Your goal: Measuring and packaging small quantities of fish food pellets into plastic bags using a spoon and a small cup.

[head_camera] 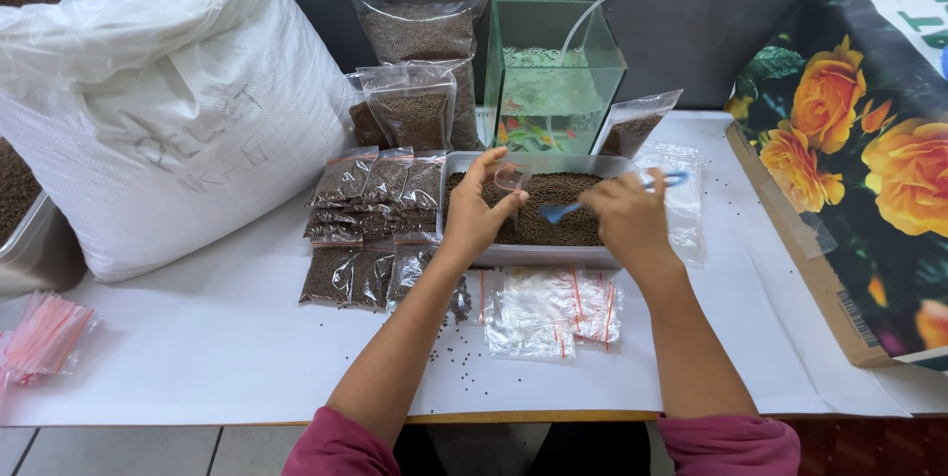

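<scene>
Sleeves (341, 448) cut off; right hand (630, 219) hides blue scoop's (565, 209) handle.

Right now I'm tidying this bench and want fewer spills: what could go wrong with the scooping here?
1. The small bag in the left hand has a narrow mouth; pellets off the blue scoop in the right hand may miss it.
2. Loose pellets already lie near the table edge and could roll off.
3. The tank stands right behind the tray; a bump might slosh water into it.
</scene>
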